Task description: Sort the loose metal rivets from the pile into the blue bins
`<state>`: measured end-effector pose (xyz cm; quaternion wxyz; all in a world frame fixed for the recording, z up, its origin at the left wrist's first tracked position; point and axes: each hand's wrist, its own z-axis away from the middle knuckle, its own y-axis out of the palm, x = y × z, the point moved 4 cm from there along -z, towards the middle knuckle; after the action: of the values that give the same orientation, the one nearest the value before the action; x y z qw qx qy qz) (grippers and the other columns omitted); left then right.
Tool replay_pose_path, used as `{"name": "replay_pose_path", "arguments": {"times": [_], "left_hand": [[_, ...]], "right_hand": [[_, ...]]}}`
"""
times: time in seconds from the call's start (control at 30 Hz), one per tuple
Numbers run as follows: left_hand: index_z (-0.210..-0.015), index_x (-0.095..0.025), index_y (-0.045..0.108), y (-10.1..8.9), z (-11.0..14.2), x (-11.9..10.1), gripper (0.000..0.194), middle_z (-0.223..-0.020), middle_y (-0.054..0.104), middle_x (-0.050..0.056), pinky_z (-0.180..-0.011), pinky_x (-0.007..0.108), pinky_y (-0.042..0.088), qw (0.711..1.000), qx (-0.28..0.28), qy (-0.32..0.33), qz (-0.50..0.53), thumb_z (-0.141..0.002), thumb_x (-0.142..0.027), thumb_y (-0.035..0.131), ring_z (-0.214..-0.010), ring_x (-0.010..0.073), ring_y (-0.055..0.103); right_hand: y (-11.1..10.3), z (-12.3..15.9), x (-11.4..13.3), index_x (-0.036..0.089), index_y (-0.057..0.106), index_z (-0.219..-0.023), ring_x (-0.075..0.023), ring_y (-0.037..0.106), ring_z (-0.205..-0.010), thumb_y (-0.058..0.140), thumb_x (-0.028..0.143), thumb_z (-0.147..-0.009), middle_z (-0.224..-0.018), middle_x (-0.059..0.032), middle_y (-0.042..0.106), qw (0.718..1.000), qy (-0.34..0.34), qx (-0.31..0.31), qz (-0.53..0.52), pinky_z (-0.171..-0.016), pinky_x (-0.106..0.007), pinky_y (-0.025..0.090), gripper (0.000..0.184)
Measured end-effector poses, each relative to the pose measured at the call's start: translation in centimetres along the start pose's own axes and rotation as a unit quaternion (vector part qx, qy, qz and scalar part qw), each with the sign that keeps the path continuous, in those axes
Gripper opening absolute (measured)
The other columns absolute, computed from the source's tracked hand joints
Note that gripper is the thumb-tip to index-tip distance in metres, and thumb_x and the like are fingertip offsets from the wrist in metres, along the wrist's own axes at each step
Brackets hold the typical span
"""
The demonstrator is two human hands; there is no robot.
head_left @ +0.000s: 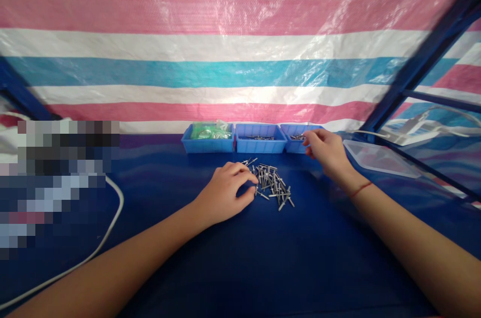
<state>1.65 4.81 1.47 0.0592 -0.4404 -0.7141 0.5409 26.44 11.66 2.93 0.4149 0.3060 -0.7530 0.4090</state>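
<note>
A loose pile of silvery blind rivets point(276, 182) lies on the dark blue table. At its left edge rests my left hand point(229, 193), palm down, with the fingers bent and a gap between thumb and forefinger. Its fingertips touch or nearly touch the nearest rivets. My right hand point(328, 150) is over the right end of the right blue bin point(295, 146), its fingers pinched together. Whatever is between those fingertips is hidden. Small metal pieces lie inside that bin. The middle blue bin point(260, 146) holds several thin metal pieces.
The left blue bin point(208, 145) contains green and clear plastic bags. A translucent lid point(379, 159) lies at the right, near a white power strip point(411, 130). A white cable point(119, 208) curves across the left. Striped sheeting point(225, 47) hangs behind, with blue frame bars point(417, 67) at the side.
</note>
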Motion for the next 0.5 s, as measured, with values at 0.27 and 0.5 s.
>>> {"name": "replay_pose_path", "arguments": {"times": [0.27, 0.5], "left_hand": [[-0.083, -0.022, 0.065, 0.5, 0.1, 0.6, 0.011, -0.1, 0.063, 0.003, -0.087, 0.039, 0.041, 0.999, 0.015, -0.01, -0.028, -0.083, -0.021, 0.054, -0.1, 0.022, 0.053], [-0.087, -0.019, 0.06, 0.0, -0.2, 1.1, 0.016, -0.094, 0.063, 0.003, -0.085, 0.035, 0.042, 0.999, -0.023, -0.044, 0.022, -0.091, -0.023, 0.045, -0.091, 0.019, 0.055]], "right_hand": [[-0.9, -0.7, 0.0, 0.017, 0.061, -0.08, -0.0147, 0.054, -0.048, 0.054, 0.035, -0.079, -0.061, -0.0031, 0.061, 0.992, -0.043, -0.016, 0.12, -0.051, -0.027, 0.04, 0.019], [2.9, 4.6, 4.1, 0.017, 0.063, -0.08, -0.0128, 0.056, -0.062, 0.052, 0.032, -0.082, -0.075, -0.0033, 0.064, 0.949, -0.226, 0.208, 0.071, -0.057, -0.024, 0.042, 0.018]]}}
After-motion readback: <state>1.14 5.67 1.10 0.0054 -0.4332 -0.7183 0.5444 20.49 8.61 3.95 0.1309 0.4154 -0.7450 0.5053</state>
